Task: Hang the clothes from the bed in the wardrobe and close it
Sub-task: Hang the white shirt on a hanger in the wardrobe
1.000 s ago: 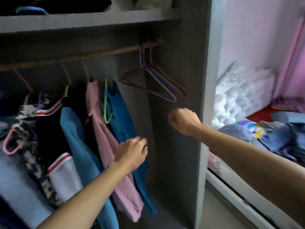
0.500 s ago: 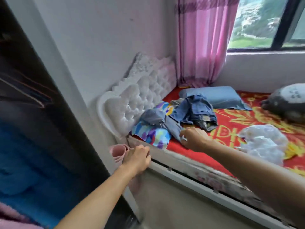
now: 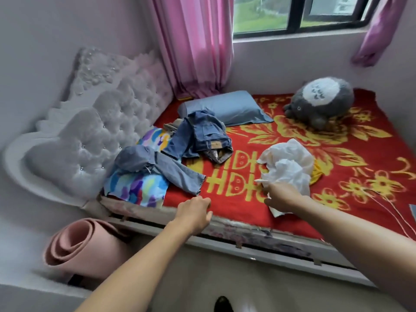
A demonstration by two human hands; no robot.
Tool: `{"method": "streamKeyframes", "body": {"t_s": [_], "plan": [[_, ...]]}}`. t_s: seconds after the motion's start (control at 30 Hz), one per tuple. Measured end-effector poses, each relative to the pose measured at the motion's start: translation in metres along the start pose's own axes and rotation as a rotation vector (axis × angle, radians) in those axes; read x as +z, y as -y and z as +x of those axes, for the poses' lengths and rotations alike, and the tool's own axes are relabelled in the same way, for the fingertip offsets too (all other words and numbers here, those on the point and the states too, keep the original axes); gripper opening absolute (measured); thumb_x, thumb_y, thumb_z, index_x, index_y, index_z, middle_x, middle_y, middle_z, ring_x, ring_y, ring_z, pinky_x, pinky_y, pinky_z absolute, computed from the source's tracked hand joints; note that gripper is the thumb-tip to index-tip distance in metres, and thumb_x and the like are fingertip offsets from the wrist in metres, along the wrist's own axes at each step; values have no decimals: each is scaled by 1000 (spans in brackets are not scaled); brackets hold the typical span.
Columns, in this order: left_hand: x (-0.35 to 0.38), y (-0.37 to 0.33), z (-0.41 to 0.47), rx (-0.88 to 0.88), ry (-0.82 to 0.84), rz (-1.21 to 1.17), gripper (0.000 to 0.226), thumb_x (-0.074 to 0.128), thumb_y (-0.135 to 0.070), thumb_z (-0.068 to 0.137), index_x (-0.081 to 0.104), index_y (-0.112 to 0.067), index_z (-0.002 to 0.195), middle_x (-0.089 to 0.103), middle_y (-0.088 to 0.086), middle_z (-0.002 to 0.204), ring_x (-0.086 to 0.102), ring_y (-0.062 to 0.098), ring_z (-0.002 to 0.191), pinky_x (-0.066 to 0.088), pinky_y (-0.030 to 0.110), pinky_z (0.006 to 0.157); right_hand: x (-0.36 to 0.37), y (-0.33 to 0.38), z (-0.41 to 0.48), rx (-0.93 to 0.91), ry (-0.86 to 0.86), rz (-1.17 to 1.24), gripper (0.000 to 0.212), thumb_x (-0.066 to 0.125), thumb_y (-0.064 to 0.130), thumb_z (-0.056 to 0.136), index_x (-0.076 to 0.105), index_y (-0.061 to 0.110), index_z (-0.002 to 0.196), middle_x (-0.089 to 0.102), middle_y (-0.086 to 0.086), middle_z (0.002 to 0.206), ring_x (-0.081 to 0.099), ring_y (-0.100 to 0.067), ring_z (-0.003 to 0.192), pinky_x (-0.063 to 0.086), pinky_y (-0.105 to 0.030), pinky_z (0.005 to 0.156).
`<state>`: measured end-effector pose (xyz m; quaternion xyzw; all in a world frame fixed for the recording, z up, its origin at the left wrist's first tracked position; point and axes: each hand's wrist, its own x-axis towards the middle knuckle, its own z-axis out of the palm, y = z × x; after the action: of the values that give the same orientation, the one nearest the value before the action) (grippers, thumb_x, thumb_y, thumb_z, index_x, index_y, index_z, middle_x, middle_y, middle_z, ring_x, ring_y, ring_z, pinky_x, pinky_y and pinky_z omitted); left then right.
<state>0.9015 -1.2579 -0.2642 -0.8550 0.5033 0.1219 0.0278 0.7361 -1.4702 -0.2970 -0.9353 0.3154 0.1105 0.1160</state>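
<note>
Clothes lie on the bed's red and yellow blanket (image 3: 243, 212). A grey-blue denim jacket (image 3: 157, 167) rests on a multicoloured garment (image 3: 137, 188) near the headboard. Crumpled blue jeans (image 3: 202, 136) sit behind them. A white garment (image 3: 290, 163) lies mid-bed over something yellow (image 3: 316, 173). My right hand (image 3: 281, 197) is on the white garment's near edge, fingers curled into the fabric, with a bit of white showing under the hand. My left hand (image 3: 195, 212) hovers at the bed's front edge, fingers curled, holding nothing. The wardrobe is out of view.
A tufted white headboard (image 3: 94, 136) stands at the left. A blue pillow (image 3: 225, 108) and a grey plush toy (image 3: 319, 102) lie at the back of the bed. A rolled pink mat (image 3: 83, 246) sits on the floor by the bed corner. Pink curtains (image 3: 198, 41) hang beside the window.
My view has swung from the wardrobe to the bed. My right hand has moved right from the denim jacket's edge to the white garment. My left hand has come up to the bed edge.
</note>
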Motion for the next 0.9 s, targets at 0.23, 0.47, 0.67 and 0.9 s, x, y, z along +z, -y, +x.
{"method": "streamKeyframes", "body": {"t_s": [0.23, 0.47, 0.67, 0.9], "plan": [[15, -8, 134, 80, 95, -64, 30, 47, -38, 94, 55, -18, 115, 60, 4, 116, 57, 26, 105, 48, 42, 86, 9, -92, 77, 272, 135, -53, 26, 54, 30, 91, 64, 19, 113, 67, -1, 112, 62, -22, 101, 49, -32, 77], [45, -22, 231, 107, 233, -115, 28, 46, -36, 94, 56, -19, 114, 61, 3, 116, 59, 27, 103, 46, 39, 81, 33, -162, 140, 439, 271, -77, 27, 53, 25, 89, 66, 16, 111, 65, -5, 104, 63, -26, 93, 48, -34, 73], [97, -33, 283, -15, 348, -186, 29, 45, -35, 95, 55, -20, 117, 59, 2, 116, 56, 26, 105, 45, 38, 83, 109, -183, 214, 319, 431, 33, 16, 52, 26, 88, 64, 18, 94, 63, -1, 95, 58, -24, 83, 44, -28, 66], [172, -47, 325, -281, 451, -264, 25, 44, -33, 95, 56, -21, 115, 60, -1, 110, 56, 22, 103, 44, 35, 79, 225, -198, 286, 147, 475, -63, 42, 50, 63, 86, 54, 21, 80, 67, 1, 92, 65, -22, 90, 39, -30, 64]]}}
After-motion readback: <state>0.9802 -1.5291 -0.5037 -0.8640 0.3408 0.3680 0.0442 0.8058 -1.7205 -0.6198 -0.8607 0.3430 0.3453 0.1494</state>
